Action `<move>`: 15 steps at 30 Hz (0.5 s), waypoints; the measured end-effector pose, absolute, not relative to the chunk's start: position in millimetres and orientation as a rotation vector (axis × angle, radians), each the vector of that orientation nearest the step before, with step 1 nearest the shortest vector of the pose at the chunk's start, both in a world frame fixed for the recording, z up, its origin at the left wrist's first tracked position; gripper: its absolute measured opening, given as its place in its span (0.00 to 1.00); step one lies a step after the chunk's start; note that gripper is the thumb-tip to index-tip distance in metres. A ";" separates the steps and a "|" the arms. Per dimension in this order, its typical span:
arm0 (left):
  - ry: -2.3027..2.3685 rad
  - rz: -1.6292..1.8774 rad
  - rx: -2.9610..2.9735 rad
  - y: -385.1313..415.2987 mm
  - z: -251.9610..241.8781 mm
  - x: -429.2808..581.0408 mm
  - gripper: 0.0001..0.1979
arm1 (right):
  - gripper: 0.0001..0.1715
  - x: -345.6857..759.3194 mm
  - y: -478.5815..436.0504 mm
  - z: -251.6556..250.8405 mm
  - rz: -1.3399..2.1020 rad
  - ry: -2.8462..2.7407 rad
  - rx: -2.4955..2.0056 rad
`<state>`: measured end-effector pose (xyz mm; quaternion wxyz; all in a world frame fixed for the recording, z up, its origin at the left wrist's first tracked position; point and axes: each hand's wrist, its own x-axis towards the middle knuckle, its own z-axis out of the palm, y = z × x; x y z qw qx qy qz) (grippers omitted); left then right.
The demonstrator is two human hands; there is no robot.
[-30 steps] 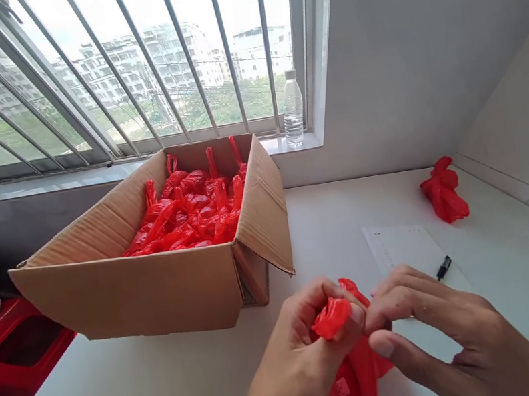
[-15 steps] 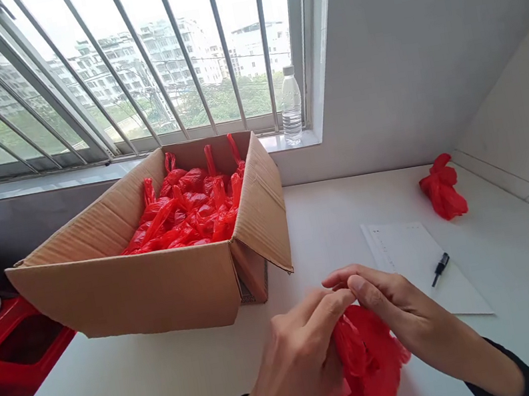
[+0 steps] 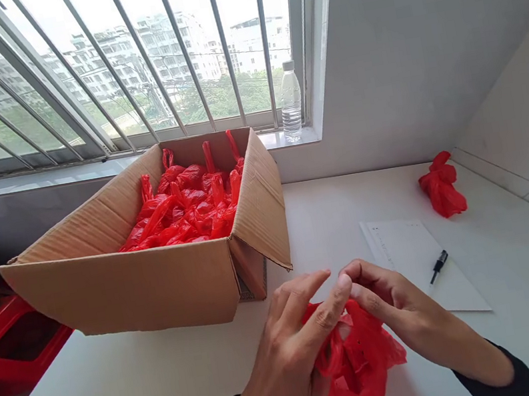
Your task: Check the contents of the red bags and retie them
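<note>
A crumpled red plastic bag (image 3: 356, 365) rests on the white table (image 3: 140, 394) near its front edge. My left hand (image 3: 287, 363) pinches the bag's upper edge from the left with fingers curled around it. My right hand (image 3: 406, 316) grips the same edge from the right, fingertips meeting those of the left hand. Behind and to the left stands an open cardboard box (image 3: 122, 289) holding several tied red bags (image 3: 189, 204).
Another tied red bag (image 3: 441, 185) lies at the far right of the table. A sheet of paper (image 3: 418, 267) with a black pen (image 3: 439, 265) sits to the right of my hands. A water bottle (image 3: 290, 102) stands on the window sill. A red stool (image 3: 9, 342) stands at left.
Both hands have worked the bag's top: it was held up between the fingertips, then dropped lower, and the hands now pinch it together above the crumpled bag.
</note>
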<state>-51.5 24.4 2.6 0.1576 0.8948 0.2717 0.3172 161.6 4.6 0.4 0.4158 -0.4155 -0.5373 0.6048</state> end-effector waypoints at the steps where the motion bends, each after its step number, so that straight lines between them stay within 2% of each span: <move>1: 0.789 0.894 2.557 23.9 0.6 -52.7 0.32 | 0.19 162.3 4.0 -0.7 1.503 -1.342 -1.067; 11: 1.180 0.883 2.307 5.5 -45.1 -100.4 0.27 | 0.24 205.9 -1.9 -42.0 1.222 -1.299 -1.555; 15: 1.224 0.880 2.116 1.2 -49.9 -100.0 0.24 | 0.24 203.1 -4.8 -46.0 1.255 -1.135 -1.528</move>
